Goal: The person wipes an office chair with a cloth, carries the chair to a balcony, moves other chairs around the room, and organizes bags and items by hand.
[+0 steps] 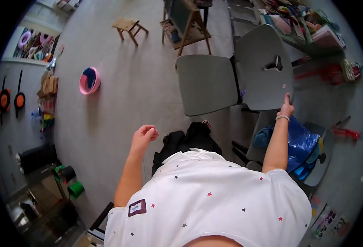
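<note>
My right hand on a grey chair at my 1 o'clock.
The chair (208, 85) looks stiff and fairly light, its smooth shell perhaps a little slippery; I'd judge the backrest (257, 45) rim or its slot (273, 64) the surest hold. At 3 o'clock a second chair (326, 154) bears a soft blue bag (298, 142); a stool (126, 25) stands at 11, a pink bucket (82, 84) at 10. My right hand (286, 108) grasps the backrest's near edge, thumb along its face. My left hand (144, 136) touches nothing I can see, fingers curled; whether fully closed I can't tell.
</note>
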`<state>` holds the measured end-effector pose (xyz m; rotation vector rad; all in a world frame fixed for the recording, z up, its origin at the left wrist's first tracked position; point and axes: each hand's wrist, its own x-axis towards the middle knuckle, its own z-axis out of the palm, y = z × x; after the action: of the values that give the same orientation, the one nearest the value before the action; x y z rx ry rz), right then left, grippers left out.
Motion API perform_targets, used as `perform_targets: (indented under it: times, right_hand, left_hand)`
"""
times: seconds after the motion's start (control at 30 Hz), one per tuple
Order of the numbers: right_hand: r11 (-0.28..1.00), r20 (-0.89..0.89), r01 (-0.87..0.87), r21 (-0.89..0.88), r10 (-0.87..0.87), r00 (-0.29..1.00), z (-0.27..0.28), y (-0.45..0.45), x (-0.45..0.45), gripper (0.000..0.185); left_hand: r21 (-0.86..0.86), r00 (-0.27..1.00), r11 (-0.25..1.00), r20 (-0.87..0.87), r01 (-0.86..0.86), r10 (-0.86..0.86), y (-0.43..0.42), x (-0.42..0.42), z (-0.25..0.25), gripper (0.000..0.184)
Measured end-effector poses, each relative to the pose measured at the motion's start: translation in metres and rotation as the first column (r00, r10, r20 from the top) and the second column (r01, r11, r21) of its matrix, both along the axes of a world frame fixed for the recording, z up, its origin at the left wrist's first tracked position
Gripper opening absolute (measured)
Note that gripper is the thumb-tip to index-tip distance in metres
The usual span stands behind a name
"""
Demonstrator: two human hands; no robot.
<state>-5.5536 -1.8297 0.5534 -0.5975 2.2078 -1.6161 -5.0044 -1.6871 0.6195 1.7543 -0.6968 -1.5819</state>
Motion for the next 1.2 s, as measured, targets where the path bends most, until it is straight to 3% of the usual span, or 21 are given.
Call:
perform_targets:
  times: [0.1,0.2,0.3,0.4,0.53,0.57,0.67,0.8,0.83,0.9,0.97,1.0,1.07,1.1,1.13,1.2]
  right_hand:
    - [0.997,0.002,0.069,0.027,-0.069,0.998,0.014,0.031,0.045,0.058]
    - [0.978,0.125,0.190,0.082,-0.200,0.972,0.025,0.078,0.099,0.054]
    - [0.968,0.306,0.249,-0.011,-0.234,0.923,0.009,0.119,0.139,0.047]
    - [0.955,0.463,0.292,-0.048,-0.238,0.854,0.005,0.162,0.198,0.045]
    - [0.968,0.567,0.173,-0.183,-0.040,0.823,0.021,0.190,0.265,0.046]
    - [0.977,0.563,0.112,-0.184,0.011,0.826,0.035,0.191,0.294,0.043]
    - [0.991,0.389,0.120,0.060,-0.134,0.911,0.055,0.203,0.389,0.041]
    - [0.985,0.797,-0.173,0.014,0.093,0.596,0.051,0.232,0.481,0.048]
    - [0.972,0.817,-0.212,0.100,0.041,0.575,0.045,0.235,0.509,0.045]
    - [0.969,0.932,-0.241,0.054,0.037,0.360,0.062,0.246,0.587,0.043]
    - [0.964,0.974,-0.265,0.032,0.029,0.224,0.084,0.233,0.656,0.041]
    - [0.962,0.991,-0.272,0.038,-0.002,0.132,0.079,0.221,0.687,0.044]
    - [0.947,0.985,-0.315,-0.060,0.004,-0.174,0.061,0.191,0.754,0.044]
    - [0.941,0.942,-0.285,-0.183,0.085,-0.324,0.041,0.169,0.784,0.048]
    - [0.968,0.962,-0.220,-0.122,0.060,-0.268,0.048,0.150,0.827,0.053]
    - [0.977,0.957,-0.167,-0.134,0.084,-0.276,0.056,0.111,0.900,0.056]
  left_hand:
    - [-0.071,0.997,0.995,0.032,-0.064,0.066,0.034,0.030,-0.003,0.018]
    - [-0.088,0.988,0.985,0.040,-0.148,0.152,0.084,0.068,-0.011,0.017]
    - [-0.076,0.983,0.981,0.023,-0.179,0.181,0.140,0.114,-0.023,0.017]
    - [-0.087,0.982,0.979,0.024,-0.186,0.188,0.205,0.175,-0.031,0.017]
    - [-0.075,0.934,0.935,0.066,-0.347,0.352,0.307,0.254,-0.053,0.017]
    - [-0.057,0.918,0.923,0.094,-0.381,0.385,0.333,0.275,-0.053,0.017]
    - [0.031,0.850,0.852,0.100,-0.523,0.518,0.397,0.341,-0.056,0.018]
    - [0.053,0.750,0.748,0.027,-0.662,0.661,0.440,0.396,-0.074,0.022]
    - [0.055,0.732,0.730,0.011,-0.681,0.682,0.440,0.402,-0.075,0.022]
    - [0.056,0.722,0.723,-0.027,-0.689,0.691,0.435,0.413,-0.074,0.021]
    - [0.059,0.741,0.744,-0.062,-0.666,0.668,0.422,0.428,-0.072,0.019]
    - [0.019,0.779,0.780,-0.032,-0.625,0.626,0.416,0.439,-0.069,0.019]
    - [-0.067,0.844,0.844,0.038,-0.533,0.536,0.399,0.470,-0.068,0.019]
    - [-0.123,0.847,0.859,0.145,-0.497,0.511,0.393,0.487,-0.070,0.020]
    - [-0.118,0.842,0.886,0.275,-0.449,0.463,0.389,0.505,-0.070,0.020]
    - [-0.097,0.777,0.932,0.525,-0.350,0.347,0.378,0.552,-0.068,0.022]
